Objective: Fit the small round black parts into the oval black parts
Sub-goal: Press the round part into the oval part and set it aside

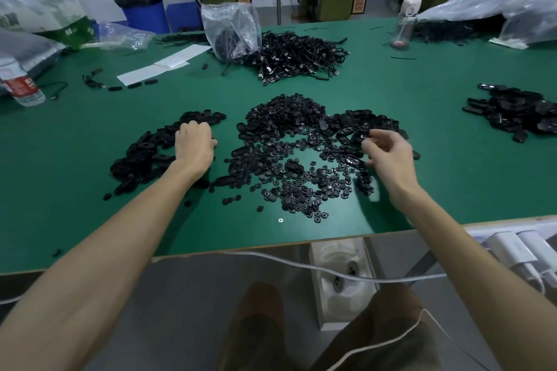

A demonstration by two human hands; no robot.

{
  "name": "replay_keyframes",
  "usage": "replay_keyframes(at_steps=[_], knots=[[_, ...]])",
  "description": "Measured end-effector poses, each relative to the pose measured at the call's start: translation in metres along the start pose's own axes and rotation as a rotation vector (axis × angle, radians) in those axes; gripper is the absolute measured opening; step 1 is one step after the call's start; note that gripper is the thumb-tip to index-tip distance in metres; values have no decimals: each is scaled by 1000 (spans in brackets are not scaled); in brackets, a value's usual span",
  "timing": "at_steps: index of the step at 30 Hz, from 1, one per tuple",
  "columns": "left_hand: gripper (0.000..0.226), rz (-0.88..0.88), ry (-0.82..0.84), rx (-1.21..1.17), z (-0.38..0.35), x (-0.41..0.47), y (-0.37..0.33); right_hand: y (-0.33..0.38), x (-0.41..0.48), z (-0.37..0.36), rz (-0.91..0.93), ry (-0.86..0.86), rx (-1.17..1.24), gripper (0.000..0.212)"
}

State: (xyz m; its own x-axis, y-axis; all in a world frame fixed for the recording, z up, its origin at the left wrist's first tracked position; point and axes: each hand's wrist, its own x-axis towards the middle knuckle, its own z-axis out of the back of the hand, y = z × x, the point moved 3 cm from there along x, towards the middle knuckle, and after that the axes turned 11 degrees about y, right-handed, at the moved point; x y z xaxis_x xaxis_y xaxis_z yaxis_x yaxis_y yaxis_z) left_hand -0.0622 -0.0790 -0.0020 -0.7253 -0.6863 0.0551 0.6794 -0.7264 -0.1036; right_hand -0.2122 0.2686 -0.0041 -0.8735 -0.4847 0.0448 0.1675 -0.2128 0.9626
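You seemed to be between fits. Your left hand (pixel 194 144) rested knuckles-up on the left pile (pixel 141 156) of black pieces, with its fingers curled under. I cannot tell whether it had hold of anything. Your right hand (pixel 388 153) hovered, blurred, over the right edge of the middle heap with its fingers half curled. The near oval (pixel 354 160) lay at its thumb tip, but the blur hid whether it was pinched or only beside the thumb.

The round parts (pixel 301 187) lay scattered thick on the counter (pixel 90 205) between your hands. The oval parts (pixel 361 123) were heaped just beyond your right hand and mixed with the rounds at the edge.

I judged the step to be picking: the left hand was at what looked like the finished pile, and the right was after a fresh oval. The next move called for a firm pinch on that single oval and one round part taken in the other hand. The two then had to be lined up and pressed together until seated. With everything black and overlapping, lifting two pieces at once was the likely slip.
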Motion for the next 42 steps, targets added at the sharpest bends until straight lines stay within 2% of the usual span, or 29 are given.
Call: replay_keyframes(at_steps=[5, 8, 10, 13, 16, 19, 25, 28, 31, 33, 39, 42], knots=[[16, -115, -144, -170, 6, -12, -14, 17, -14, -34, 197, 198, -392, 25], [12, -175, -129, -542, 16, -26, -37, 16, -13, -53, 197, 319, -651, 30], [7, -204, -53, -865, 20, -40, -55, 11, -11, -61, 142, 365, -771, 36], [6, -200, 158, -1273, 13, -64, -78, 8, -8, -64, 144, 358, -784, 28], [15, -135, 343, -1470, -5, -82, -95, 8, -5, -65, 164, 334, -738, 15], [22, -78, 411, -1618, -19, -91, -105, 8, -5, -64, 172, 286, -641, 11], [20, -103, 409, -1680, -25, -93, -112, 7, -5, -62, 171, 196, -558, 2], [21, -80, 379, -1661, -28, -94, -115, 7, -5, -61, 159, 147, -466, 14], [36, -16, 340, -1646, -30, -95, -117, 7, -7, -61, 166, 130, -375, 18], [39, -23, 311, -1616, -31, -95, -117, 8, -8, -62, 162, 145, -289, 16], [27, -122, 291, -1616, -30, -96, -117, 12, -13, -70, 88, 216, 148, 17], [31, -174, 290, -1599, -34, -98, -116, 14, -17, -78, 107, 256, 232, 18]])
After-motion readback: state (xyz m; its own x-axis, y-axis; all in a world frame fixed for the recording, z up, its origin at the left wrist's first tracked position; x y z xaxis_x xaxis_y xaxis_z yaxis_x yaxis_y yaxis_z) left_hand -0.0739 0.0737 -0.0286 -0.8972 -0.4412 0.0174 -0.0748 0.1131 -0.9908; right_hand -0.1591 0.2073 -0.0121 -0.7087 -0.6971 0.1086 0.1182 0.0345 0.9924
